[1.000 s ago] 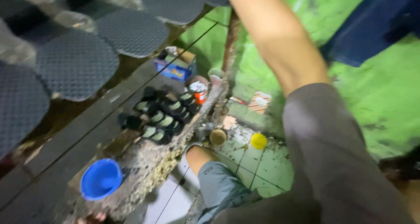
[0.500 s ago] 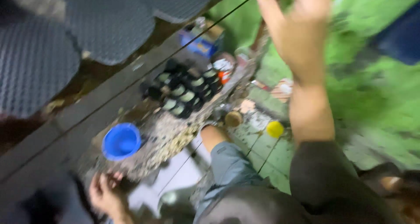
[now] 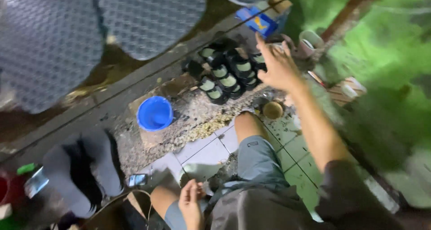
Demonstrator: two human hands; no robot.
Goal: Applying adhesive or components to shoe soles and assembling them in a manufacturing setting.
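Note:
My right hand reaches forward with its fingers spread and nothing in it. It hovers over the right side of a cluster of several small black pots with pale contents, which stand on a rough stone ledge. My left hand is low by my bare knee, fingers curled; I cannot make out whether it holds anything. A pale lump lies on the tiles just above it. My legs in grey shorts fill the lower middle.
A blue bowl sits on the ledge left of the pots. A blue box and a white cup stand behind them, a small tan cup by my knee. Grey patterned mats lie far left, a phone near a dark bundle.
My right hand has come down from high in the view to just over the black pots. The view has tilted down, and my left hand now shows.

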